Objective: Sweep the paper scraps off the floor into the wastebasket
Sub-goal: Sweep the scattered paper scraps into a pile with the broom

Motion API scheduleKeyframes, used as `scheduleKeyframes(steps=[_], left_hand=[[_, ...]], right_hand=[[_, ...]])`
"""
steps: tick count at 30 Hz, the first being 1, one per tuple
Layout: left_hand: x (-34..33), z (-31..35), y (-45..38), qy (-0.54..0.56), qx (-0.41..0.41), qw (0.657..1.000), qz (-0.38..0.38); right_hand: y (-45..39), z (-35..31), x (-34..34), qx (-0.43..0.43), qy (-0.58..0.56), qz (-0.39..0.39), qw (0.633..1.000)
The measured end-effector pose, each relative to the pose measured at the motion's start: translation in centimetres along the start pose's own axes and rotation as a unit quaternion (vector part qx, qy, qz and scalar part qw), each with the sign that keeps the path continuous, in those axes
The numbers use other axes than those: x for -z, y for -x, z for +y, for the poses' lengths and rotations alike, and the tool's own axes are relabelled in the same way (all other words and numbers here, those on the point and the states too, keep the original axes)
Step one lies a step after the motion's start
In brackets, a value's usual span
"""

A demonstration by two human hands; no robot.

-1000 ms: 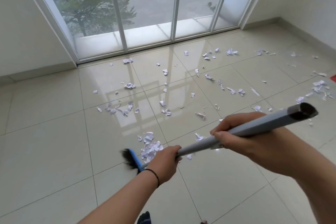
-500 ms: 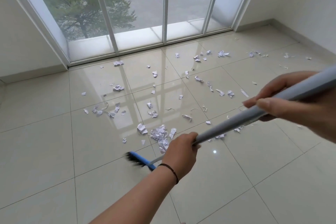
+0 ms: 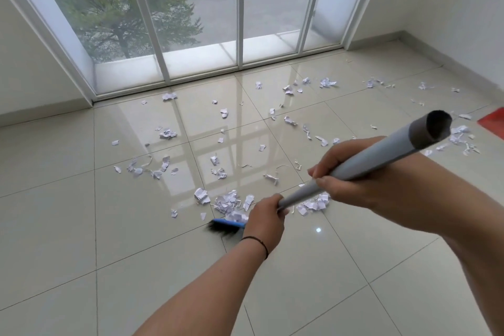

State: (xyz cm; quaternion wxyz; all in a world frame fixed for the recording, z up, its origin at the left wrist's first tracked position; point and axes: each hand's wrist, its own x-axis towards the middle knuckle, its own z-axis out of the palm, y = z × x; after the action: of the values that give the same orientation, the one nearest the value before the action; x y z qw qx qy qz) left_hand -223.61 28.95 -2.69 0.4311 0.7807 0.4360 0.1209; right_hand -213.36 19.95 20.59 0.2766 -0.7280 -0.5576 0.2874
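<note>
I hold a broom with a grey handle (image 3: 381,153) in both hands. My left hand (image 3: 266,217) grips the handle low down, and my right hand (image 3: 346,180) grips it higher up. The blue broom head (image 3: 227,224) with black bristles rests on the glossy tile floor (image 3: 136,240), partly hidden behind my left hand. A small heap of white paper scraps (image 3: 229,203) lies just beyond the head. Several more scraps (image 3: 167,133) are scattered across the tiles toward the window. No wastebasket is in view.
A floor-to-ceiling window (image 3: 191,22) with white frames fills the far wall. White walls close in the left and right sides. A red object (image 3: 493,123) shows at the right edge of the floor, cut off by the frame.
The broom head has swept back and forth by the heap, and scraps have spread a little. My right hand dropped lower with the handle's top end, which is back in view.
</note>
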Motion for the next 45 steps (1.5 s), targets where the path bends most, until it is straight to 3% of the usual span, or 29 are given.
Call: scheduleKeyframes(steps=[4, 8, 14, 17, 20, 25, 30, 33, 35, 39, 45], left_hand=[[1.5, 2.6, -1.2, 0.015, -0.078, 0.997, 0.023], [4.4, 2.9, -1.4, 0.006, -0.120, 0.990, 0.068], [10.2, -4.9, -2.8, -0.064, -0.018, 0.997, 0.047], [12.6, -10.4, -3.7, -0.141, 0.065, 0.988, -0.004], [14.3, -14.0, -5.0, -0.180, 0.107, 0.975, -0.069], [14.8, -12.6, -8.6, -0.165, 0.052, 0.980, -0.103], [15.1, -8.5, -11.6, -0.123, -0.024, 0.983, -0.137], [16.1, -6.4, -12.4, -0.100, -0.097, 0.986, -0.097], [16.8, -5.5, -12.7, -0.071, -0.142, 0.984, -0.078], [17.9, -6.9, -13.3, -0.083, -0.169, 0.974, -0.124], [16.6, -11.7, -12.5, -0.145, -0.092, 0.971, -0.166]], right_hand=[[0.3, 0.0, 2.5, 0.054, -0.012, 0.102, 0.993], [-0.2, -0.2, 4.6, 0.058, -0.078, 0.145, 0.985], [-4.8, 0.0, -2.8, -0.030, -0.163, 0.120, 0.979], [-7.3, -1.0, -9.2, -0.094, -0.204, 0.100, 0.969], [-9.5, -2.3, -13.8, -0.098, -0.204, 0.049, 0.973], [-12.5, -4.9, -12.1, -0.111, -0.148, 0.095, 0.978], [-13.7, -8.2, -9.4, -0.048, -0.009, 0.102, 0.994], [-14.1, -8.8, -6.7, -0.024, 0.054, 0.172, 0.983], [-14.0, -8.7, -4.5, -0.051, 0.035, 0.214, 0.975], [-13.7, -7.7, -3.1, -0.101, -0.035, 0.229, 0.967], [-17.1, -8.0, -7.4, -0.160, -0.083, 0.121, 0.976]])
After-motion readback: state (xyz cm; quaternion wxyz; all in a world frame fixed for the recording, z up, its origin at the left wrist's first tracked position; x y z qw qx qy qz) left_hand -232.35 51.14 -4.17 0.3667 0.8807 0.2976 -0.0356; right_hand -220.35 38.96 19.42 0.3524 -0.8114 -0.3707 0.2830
